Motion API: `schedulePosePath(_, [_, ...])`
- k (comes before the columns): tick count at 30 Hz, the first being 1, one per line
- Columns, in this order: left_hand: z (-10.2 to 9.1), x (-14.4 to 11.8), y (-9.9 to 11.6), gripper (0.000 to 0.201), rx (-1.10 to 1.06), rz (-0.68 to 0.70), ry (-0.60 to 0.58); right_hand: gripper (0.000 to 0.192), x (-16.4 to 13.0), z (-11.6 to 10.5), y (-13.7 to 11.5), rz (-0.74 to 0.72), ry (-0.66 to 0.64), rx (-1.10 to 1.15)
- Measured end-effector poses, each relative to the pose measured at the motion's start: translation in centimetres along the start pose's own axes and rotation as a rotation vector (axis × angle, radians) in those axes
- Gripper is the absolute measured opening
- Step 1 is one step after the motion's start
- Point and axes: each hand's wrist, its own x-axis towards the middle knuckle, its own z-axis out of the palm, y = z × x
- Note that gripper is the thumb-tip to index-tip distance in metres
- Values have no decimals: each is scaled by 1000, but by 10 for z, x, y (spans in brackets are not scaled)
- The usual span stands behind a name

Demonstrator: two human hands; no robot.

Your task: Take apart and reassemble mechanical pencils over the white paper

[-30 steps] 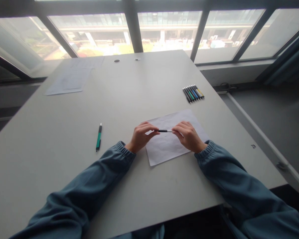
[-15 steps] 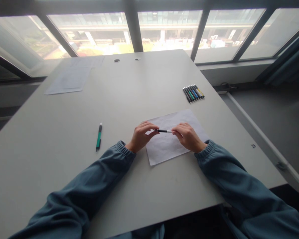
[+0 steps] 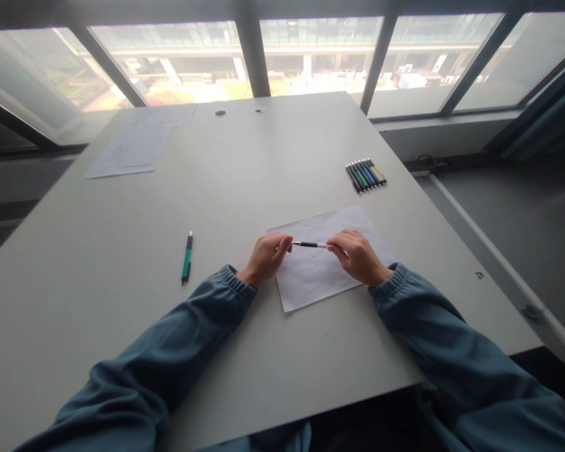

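Observation:
A pen (image 3: 308,244) with a white barrel, black grip and silver tip is held level between my hands, just over a white sheet of paper (image 3: 320,279). My right hand (image 3: 356,256) is closed on its white end, with the fingertips pinched together. At the silver tip, my left hand (image 3: 267,256) is closed, thumb and curled fingers against the point. What lies inside those left fingers is hidden. To the left, a green pen with black ends (image 3: 187,257) rests alone on the table.
On the white table (image 3: 235,351), several pens (image 3: 366,175) lie side by side at the right, beyond the paper. More sheets (image 3: 127,150) lie at the far left. Two round cable holes sit near the back edge, below the windows. The table's right edge drops to a grey floor.
My left fingers have slid leftward along the pen and curled in, baring the black grip and part of the silver tip. The right hand keeps its hold, almost still.

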Motion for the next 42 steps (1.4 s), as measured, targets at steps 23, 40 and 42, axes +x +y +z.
schedulePosePath(23, [3,2,-2,20,-23,140,89,20,0,0,1,18,-23,0])
schedulePosePath(40, [3,0,-3,47,-150,88,45,19,1,-2,-1,5,-3,-19])
schedulePosePath(42, [3,0,-3,39,-149,54,31,19,1,-2,-1,6,2,-22])
